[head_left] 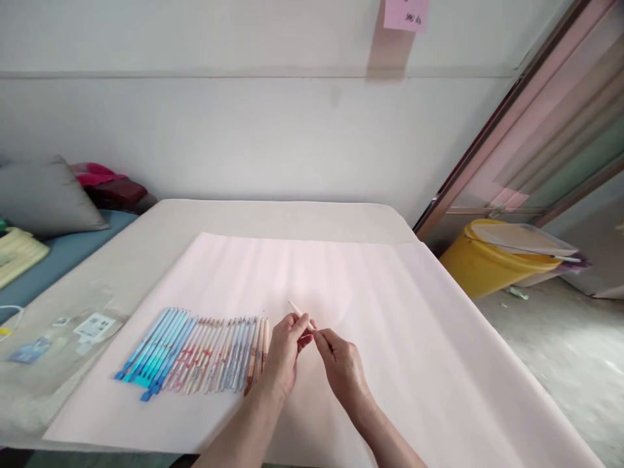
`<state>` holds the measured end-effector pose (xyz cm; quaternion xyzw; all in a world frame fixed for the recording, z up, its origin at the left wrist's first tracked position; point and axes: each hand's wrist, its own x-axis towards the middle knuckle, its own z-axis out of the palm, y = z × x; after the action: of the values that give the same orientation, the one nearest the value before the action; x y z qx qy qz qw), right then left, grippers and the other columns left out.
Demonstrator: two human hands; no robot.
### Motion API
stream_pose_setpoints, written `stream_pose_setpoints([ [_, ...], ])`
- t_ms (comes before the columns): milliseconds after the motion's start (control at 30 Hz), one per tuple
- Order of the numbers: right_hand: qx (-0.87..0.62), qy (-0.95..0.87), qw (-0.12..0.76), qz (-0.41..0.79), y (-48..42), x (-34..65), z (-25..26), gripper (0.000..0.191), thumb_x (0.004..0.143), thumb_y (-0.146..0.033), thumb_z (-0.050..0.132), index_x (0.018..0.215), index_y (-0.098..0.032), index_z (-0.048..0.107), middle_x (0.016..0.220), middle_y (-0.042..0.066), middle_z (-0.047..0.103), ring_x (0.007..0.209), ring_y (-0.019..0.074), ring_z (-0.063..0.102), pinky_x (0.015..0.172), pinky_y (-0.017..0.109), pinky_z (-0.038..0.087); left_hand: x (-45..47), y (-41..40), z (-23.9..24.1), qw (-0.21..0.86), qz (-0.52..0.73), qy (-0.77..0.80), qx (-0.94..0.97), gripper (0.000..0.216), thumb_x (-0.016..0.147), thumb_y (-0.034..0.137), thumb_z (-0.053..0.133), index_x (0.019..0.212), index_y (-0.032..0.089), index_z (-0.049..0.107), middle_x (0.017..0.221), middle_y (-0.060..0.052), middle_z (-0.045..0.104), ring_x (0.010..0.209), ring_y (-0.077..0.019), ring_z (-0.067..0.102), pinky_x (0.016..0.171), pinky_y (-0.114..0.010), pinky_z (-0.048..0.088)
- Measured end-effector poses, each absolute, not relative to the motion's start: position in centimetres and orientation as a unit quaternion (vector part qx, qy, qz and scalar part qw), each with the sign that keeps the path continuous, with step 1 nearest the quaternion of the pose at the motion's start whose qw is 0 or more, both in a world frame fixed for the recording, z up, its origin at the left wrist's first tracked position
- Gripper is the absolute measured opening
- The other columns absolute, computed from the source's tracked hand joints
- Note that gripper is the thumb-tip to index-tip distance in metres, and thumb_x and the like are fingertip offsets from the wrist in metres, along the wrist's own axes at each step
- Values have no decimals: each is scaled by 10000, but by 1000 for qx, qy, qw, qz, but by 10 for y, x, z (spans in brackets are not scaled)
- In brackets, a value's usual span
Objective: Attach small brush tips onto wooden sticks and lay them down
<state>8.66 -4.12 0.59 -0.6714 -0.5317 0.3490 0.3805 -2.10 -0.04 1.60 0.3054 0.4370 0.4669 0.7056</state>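
Note:
A pale, slim pen [296, 307] is held between both hands above the white sheet, its narrow tip pointing up and away to the left. My left hand [286, 344] is closed around its middle. My right hand [342, 364] pinches its near end, so that end is hidden by the fingers. Just left of my left hand lies a row of several pens [214, 354], side by side. Blue ones [156, 348] are at the row's left, clear patterned ones in the middle, and beige-brown ones [254, 351] at its right end, partly covered by my left hand.
The white sheet [380, 292] covers much of the table [292, 218]. Clear plastic packaging [73, 344] with labels lies at the left. A grey cushion [49, 198] is beyond it. A yellow bucket [480, 263] stands on the floor at right. A pink note [406, 14] hangs on the wall.

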Motion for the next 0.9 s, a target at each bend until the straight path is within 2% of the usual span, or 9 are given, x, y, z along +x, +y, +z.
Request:
stream_pose_setpoints([
  [100, -658, -507, 397, 392, -40, 84, 8, 382, 824, -495, 445, 623, -186, 545, 500, -47, 365, 483, 88, 300, 452, 210, 236, -23, 2, 13, 679, 479, 461, 313, 263, 675, 368, 666, 598, 152, 536, 628, 7, 527, 614, -91, 493, 635, -224, 404],
  [167, -637, -452, 413, 469, -39, 82, 9, 388, 805, -509, 462, 612, -177, 523, 467, -58, 332, 445, 77, 273, 419, 208, 210, -24, 3, 12, 696, 470, 447, 306, 255, 668, 362, 671, 605, 149, 545, 602, 15, 504, 566, -85, 467, 599, -229, 398],
  [300, -581, -339, 437, 598, -38, 81, 11, 368, 787, -511, 475, 652, -170, 505, 409, -87, 287, 373, 54, 178, 370, 209, 120, -25, 3, 13, 726, 470, 419, 277, 189, 659, 313, 670, 731, 159, 589, 701, -22, 583, 615, -114, 512, 639, -271, 426],
  [400, -597, -333, 441, 581, -37, 81, 10, 355, 781, -491, 490, 631, -169, 498, 401, -87, 294, 370, 50, 187, 369, 207, 126, -25, 2, 13, 720, 481, 414, 282, 202, 674, 298, 649, 811, 162, 589, 807, -65, 622, 701, -144, 545, 686, -298, 434],
  [467, -622, -355, 433, 547, -36, 81, 10, 358, 778, -482, 498, 608, -168, 498, 409, -79, 314, 381, 52, 222, 377, 204, 156, -26, 2, 11, 714, 484, 417, 285, 193, 692, 318, 636, 799, 166, 584, 835, -65, 618, 726, -143, 545, 685, -289, 428],
  [633, -633, -391, 414, 524, -38, 80, 12, 362, 775, -484, 500, 604, -165, 523, 435, -67, 348, 406, 57, 269, 397, 204, 195, -27, 6, 7, 685, 500, 439, 297, 232, 665, 334, 674, 611, 159, 531, 617, 17, 519, 585, -88, 479, 620, -242, 403],
  [733, -609, -358, 424, 567, -39, 79, 14, 361, 777, -490, 495, 621, -165, 521, 412, -79, 319, 385, 51, 225, 386, 207, 158, -27, 8, 11, 700, 501, 433, 267, 204, 629, 286, 704, 740, 153, 596, 710, -17, 578, 679, -118, 538, 674, -260, 423],
  [800, -598, -339, 435, 581, -38, 78, 15, 352, 770, -485, 504, 619, -167, 513, 389, -87, 302, 369, 48, 198, 379, 209, 133, -27, 8, 13, 715, 499, 419, 251, 264, 632, 273, 701, 854, 162, 610, 807, -49, 614, 789, -154, 568, 727, -283, 432],
  [900, -611, -341, 435, 567, -36, 78, 16, 348, 751, -476, 532, 597, -166, 506, 385, -83, 315, 366, 45, 216, 377, 207, 137, -27, 8, 14, 708, 501, 426, 256, 214, 640, 292, 698, 787, 166, 605, 836, -43, 613, 775, -138, 565, 709, -265, 431],
])
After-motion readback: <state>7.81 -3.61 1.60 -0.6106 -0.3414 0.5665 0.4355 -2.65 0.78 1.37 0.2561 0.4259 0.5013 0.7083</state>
